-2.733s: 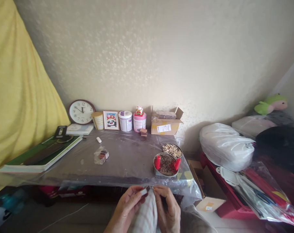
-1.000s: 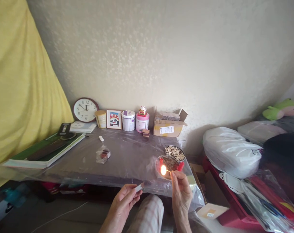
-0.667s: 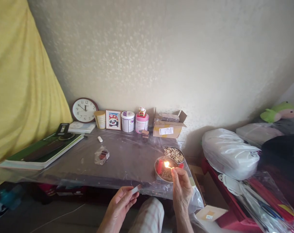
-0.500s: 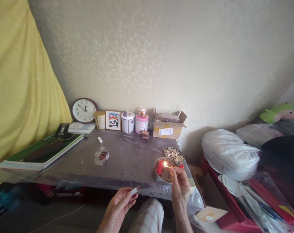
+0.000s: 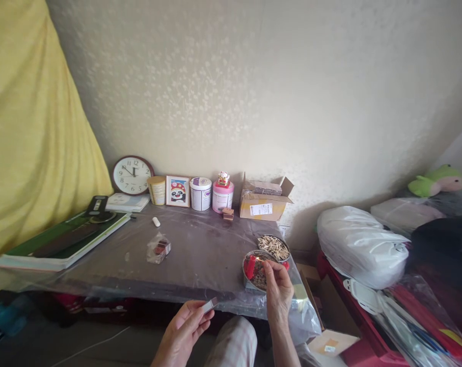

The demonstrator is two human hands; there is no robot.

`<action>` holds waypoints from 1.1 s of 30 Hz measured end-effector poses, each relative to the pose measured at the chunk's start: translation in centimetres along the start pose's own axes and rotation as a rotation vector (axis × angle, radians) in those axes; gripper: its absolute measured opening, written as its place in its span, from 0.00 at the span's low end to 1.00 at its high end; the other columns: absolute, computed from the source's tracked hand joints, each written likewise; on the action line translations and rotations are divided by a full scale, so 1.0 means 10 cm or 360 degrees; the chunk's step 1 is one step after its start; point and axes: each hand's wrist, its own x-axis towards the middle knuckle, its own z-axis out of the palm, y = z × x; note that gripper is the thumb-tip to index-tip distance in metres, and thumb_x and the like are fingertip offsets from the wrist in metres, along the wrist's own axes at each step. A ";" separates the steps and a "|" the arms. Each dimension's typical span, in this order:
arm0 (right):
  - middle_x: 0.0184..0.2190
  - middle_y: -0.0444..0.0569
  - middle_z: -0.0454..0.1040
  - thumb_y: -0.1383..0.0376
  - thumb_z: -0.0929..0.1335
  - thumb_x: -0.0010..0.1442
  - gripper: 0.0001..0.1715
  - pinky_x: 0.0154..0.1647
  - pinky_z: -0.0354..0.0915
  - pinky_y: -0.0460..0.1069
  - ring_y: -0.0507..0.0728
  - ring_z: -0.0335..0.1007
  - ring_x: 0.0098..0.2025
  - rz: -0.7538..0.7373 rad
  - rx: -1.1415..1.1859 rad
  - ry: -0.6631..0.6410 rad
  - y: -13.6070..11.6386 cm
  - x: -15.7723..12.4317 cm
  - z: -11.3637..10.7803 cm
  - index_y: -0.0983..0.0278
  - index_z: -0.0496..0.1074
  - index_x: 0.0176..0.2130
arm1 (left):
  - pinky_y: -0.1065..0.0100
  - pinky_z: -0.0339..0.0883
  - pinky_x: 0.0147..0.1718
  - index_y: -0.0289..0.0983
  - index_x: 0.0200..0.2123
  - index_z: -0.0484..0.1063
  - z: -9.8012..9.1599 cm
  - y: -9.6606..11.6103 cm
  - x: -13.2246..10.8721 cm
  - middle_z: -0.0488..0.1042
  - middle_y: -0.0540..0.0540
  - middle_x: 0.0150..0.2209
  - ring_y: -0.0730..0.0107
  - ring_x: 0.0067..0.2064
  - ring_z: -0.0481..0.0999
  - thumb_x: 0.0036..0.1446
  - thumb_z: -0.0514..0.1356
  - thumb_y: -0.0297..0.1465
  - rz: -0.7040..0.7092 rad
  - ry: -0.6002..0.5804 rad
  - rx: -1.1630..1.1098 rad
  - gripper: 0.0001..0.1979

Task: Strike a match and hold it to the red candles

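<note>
My left hand (image 5: 187, 326), below the table's front edge, pinches a small matchbox (image 5: 209, 306) between thumb and fingers. My right hand (image 5: 279, 290) grips a match (image 5: 261, 261) between thumb and fingertips, mostly hidden by them. Only a faint glow shows at the match tip. Just left of it a red candle (image 5: 250, 266) stands in a round dish (image 5: 259, 283) of brown bits, and the match is held over this dish. Behind it sits a second round tin (image 5: 288, 250) heaped with matchsticks (image 5: 273, 246). A red object (image 5: 286, 265) shows partly behind my right hand.
A plastic-wrapped pack of matchboxes (image 5: 160, 249) and a white oval item (image 5: 156, 221) lie on the plastic-covered table (image 5: 200, 250). Along the wall stand a clock (image 5: 133, 175), a framed picture (image 5: 178, 191), tubs and an open carton (image 5: 264, 206). White bags (image 5: 360, 244) sit right.
The bright flame on the match has shrunk to a faint glow. My right hand has shifted slightly left and down. My left hand still holds the matchbox, nearly unmoved.
</note>
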 end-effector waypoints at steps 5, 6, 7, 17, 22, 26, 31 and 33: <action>0.27 0.45 0.78 0.51 0.75 0.45 0.19 0.35 0.69 0.48 0.53 0.72 0.30 0.0051 0.0025 -0.0022 0.01 0.02 0.02 0.64 0.76 0.29 | 0.61 0.67 0.48 0.39 0.32 0.80 -0.03 -0.04 0.04 0.83 0.43 0.39 0.60 0.44 0.78 0.44 0.70 0.43 -0.0005 0.0017 -0.0018 0.15; 0.27 0.46 0.78 0.51 0.75 0.45 0.19 0.35 0.69 0.48 0.53 0.72 0.30 0.0060 0.0034 -0.0033 0.01 0.02 0.03 0.64 0.76 0.29 | 0.62 0.68 0.48 0.39 0.32 0.80 -0.04 -0.05 0.04 0.83 0.44 0.38 0.60 0.44 0.78 0.44 0.70 0.43 -0.0006 0.0014 -0.0025 0.15; 0.28 0.46 0.78 0.51 0.75 0.45 0.19 0.35 0.69 0.49 0.54 0.73 0.30 0.0068 0.0044 -0.0048 0.01 0.02 0.03 0.64 0.76 0.29 | 0.62 0.68 0.48 0.39 0.32 0.80 -0.04 -0.05 0.04 0.83 0.44 0.38 0.61 0.44 0.78 0.44 0.70 0.42 -0.0008 0.0008 -0.0032 0.15; 0.28 0.46 0.77 0.51 0.74 0.46 0.20 0.36 0.68 0.49 0.54 0.71 0.32 0.0123 0.0062 -0.0083 0.09 0.03 0.06 0.64 0.75 0.30 | 0.65 0.69 0.47 0.39 0.32 0.80 -0.10 -0.08 0.10 0.83 0.45 0.37 0.63 0.43 0.79 0.43 0.70 0.42 -0.0039 0.0009 -0.0068 0.15; 0.29 0.46 0.77 0.50 0.74 0.47 0.19 0.36 0.68 0.48 0.53 0.71 0.32 0.0150 0.0049 -0.0062 0.15 0.04 0.07 0.63 0.75 0.31 | 0.66 0.69 0.46 0.39 0.31 0.80 -0.12 -0.09 0.11 0.83 0.45 0.37 0.64 0.42 0.79 0.42 0.71 0.42 -0.0065 0.0008 -0.0068 0.15; 0.30 0.46 0.77 0.50 0.74 0.47 0.20 0.36 0.67 0.48 0.53 0.70 0.32 0.0161 0.0044 -0.0069 0.17 0.04 0.07 0.63 0.75 0.32 | 0.65 0.69 0.46 0.39 0.31 0.80 -0.10 -0.07 0.09 0.83 0.45 0.38 0.63 0.42 0.79 0.42 0.71 0.42 -0.0058 0.0015 -0.0075 0.15; 0.29 0.46 0.77 0.50 0.74 0.47 0.19 0.38 0.67 0.49 0.54 0.70 0.33 0.0147 0.0023 -0.0057 0.16 0.05 0.07 0.63 0.75 0.31 | 0.65 0.69 0.46 0.39 0.31 0.80 -0.10 -0.08 0.10 0.84 0.45 0.37 0.63 0.42 0.79 0.42 0.71 0.42 -0.0068 0.0028 -0.0084 0.15; 0.29 0.46 0.76 0.50 0.74 0.47 0.19 0.37 0.67 0.49 0.54 0.70 0.32 0.0144 0.0017 -0.0051 0.15 0.04 0.06 0.63 0.75 0.30 | 0.65 0.69 0.46 0.40 0.31 0.80 -0.11 -0.09 0.11 0.84 0.45 0.36 0.64 0.42 0.79 0.41 0.71 0.42 -0.0074 0.0027 -0.0092 0.15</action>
